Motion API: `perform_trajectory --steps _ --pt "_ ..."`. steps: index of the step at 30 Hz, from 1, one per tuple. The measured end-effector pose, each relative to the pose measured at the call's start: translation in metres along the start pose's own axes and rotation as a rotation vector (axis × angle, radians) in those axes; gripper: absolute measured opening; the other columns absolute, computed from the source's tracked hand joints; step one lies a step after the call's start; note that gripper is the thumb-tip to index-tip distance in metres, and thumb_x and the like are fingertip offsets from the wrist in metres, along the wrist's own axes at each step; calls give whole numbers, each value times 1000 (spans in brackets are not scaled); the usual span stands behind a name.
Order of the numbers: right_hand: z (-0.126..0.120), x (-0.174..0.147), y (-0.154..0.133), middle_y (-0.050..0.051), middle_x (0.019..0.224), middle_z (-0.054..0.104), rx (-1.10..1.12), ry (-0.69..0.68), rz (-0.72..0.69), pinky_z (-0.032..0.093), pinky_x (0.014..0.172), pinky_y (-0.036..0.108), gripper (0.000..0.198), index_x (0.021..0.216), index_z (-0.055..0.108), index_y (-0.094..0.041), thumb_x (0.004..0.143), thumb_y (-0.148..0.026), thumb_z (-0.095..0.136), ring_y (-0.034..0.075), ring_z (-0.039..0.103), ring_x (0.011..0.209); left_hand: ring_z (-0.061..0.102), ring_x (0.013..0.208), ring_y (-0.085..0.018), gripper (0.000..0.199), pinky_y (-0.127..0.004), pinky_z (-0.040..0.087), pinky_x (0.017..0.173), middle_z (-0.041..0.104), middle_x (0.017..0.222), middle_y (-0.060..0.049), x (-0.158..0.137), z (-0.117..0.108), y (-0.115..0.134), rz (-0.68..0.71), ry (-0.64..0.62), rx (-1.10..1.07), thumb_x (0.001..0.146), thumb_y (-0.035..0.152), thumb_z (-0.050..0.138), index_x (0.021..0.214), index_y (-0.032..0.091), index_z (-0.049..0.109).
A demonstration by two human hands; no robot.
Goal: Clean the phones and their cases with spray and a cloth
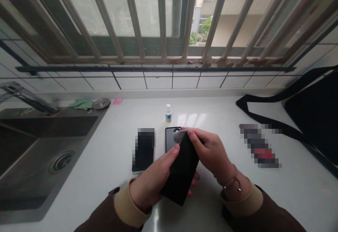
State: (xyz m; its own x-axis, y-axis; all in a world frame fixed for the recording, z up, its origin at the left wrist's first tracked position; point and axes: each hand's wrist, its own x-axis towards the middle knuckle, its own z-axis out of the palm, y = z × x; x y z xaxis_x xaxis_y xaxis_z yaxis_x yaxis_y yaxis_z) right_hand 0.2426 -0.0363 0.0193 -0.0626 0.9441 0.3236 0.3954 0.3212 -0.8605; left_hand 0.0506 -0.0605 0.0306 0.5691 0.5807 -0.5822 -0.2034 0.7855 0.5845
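Note:
A flat black phone [181, 170] is held tilted in front of me. My left hand [163, 172] is wrapped round it, thumb on the front face and fingertips showing past the far edge. At its upper corner my right hand [211, 145] pinches the edge, the thumb on top. A thin pale piece [180, 134] sticks out there; whether it is film or part of a case I cannot tell. Behind the hands, partly covered, a second phone [170, 138] with a round camera ring lies on the counter. Beyond it stands a small white bottle [168, 113].
Left of my hands lies another dark phone [144, 151]. A sink [79, 121] with a faucet [31, 98] is at the left, near a green cloth [81, 104] and a metal drain cover [101, 104]. On the right are a blurred-out item [258, 145] and a black strapped bag [314, 108].

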Motion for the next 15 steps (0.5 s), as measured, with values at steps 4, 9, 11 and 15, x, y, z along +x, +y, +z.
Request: perform_trajectory --steps 4,9,11,15 --pt "-3 3 5 6 117 87 38 64 103 68 95 41 37 119 86 -25 111 -48 58 26 83 105 79 81 -26 76 -38 66 69 81 101 -25 -3 0 8 29 10 -122 109 70 42 136 6 70" --pt "5 5 12 10 121 86 284 138 215 67 105 52 41 122 85 -22 108 -54 63 29 81 115 80 85 -27 78 -40 66 80 82 106 -25 1 -1 11 138 63 -211 106 75 46 122 4 77" --pt "12 3 11 10 124 85 448 102 258 67 105 53 43 127 83 -21 108 -54 63 29 82 114 79 84 -26 78 -39 65 83 82 105 -25 5 -2 8 172 105 -213 106 76 48 115 4 78" --pt "23 -4 6 10 130 83 545 7 238 68 106 53 45 139 78 -23 109 -53 62 28 83 113 79 83 -26 67 -39 64 76 82 106 -17 11 -1 1 370 249 -90 101 71 64 136 15 70"
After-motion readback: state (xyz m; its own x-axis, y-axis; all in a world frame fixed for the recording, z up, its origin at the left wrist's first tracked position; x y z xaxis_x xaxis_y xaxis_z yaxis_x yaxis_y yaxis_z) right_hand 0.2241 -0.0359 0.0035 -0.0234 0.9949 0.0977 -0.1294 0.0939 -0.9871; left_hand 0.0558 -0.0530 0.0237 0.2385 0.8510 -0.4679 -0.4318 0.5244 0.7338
